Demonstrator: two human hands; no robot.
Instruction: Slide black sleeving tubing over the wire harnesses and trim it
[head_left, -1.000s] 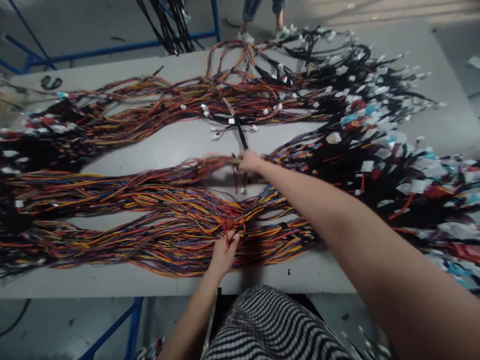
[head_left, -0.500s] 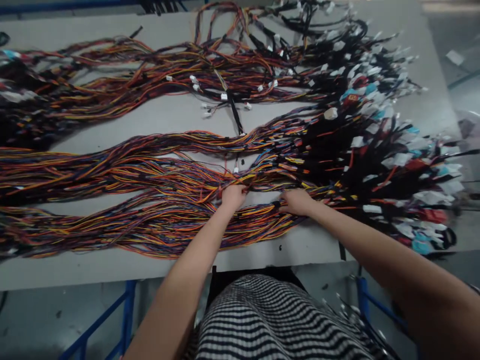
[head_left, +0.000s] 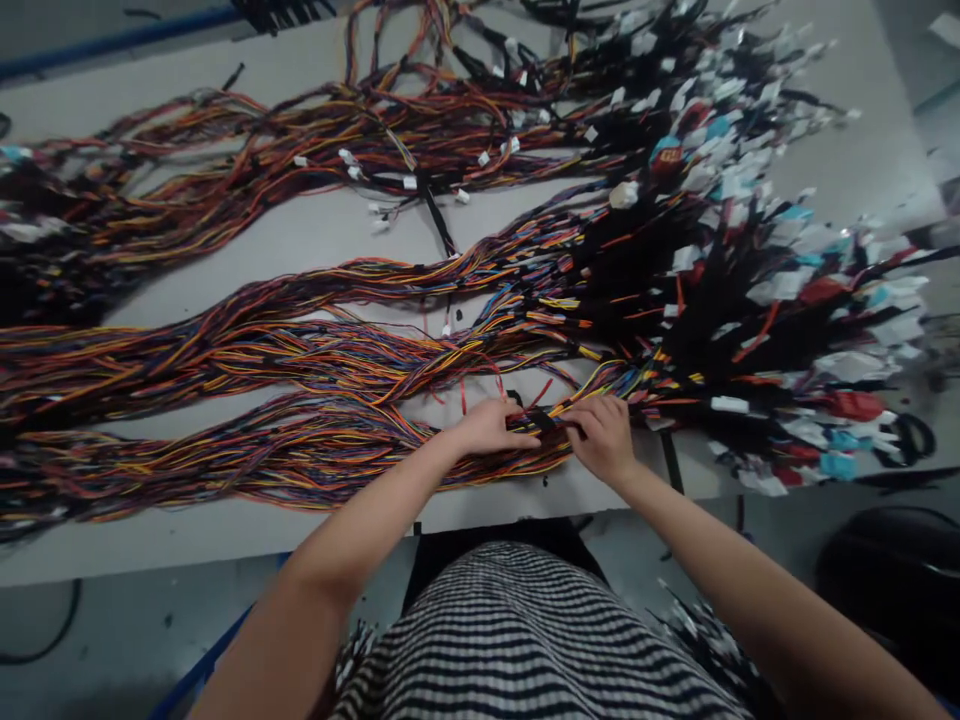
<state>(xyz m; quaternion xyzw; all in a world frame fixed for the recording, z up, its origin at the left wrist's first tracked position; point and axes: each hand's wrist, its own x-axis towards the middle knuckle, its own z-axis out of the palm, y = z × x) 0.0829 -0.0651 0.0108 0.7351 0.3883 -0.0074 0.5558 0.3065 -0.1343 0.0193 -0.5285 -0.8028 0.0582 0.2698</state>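
Observation:
Long bundles of orange, yellow, red and purple wires lie across the table. My left hand (head_left: 491,426) is closed around the front wire bundle (head_left: 352,450), its thumb lying along the near side. Just right of that thumb, a black tape wrap (head_left: 540,419) shows on the bundle. My right hand (head_left: 606,438) pinches the same bundle to the right of the wrap, fingers curled; its fingertips partly hide the wires. Thin red strips (head_left: 463,395) stick up behind my left hand. The middle wire bundle (head_left: 315,345) runs just beyond the front one.
Black-sleeved ends with white, red and light-blue connectors (head_left: 795,290) spread over the right of the table (head_left: 225,545). Another wire bundle (head_left: 300,150) lies at the back, with small white connectors. A black rounded object (head_left: 892,570) stands below the table's right end.
Both hands have come nearer to me, from the gap between bundles onto the front bundle, and closer together. The black wrap now shows between them. The view has turned slightly.

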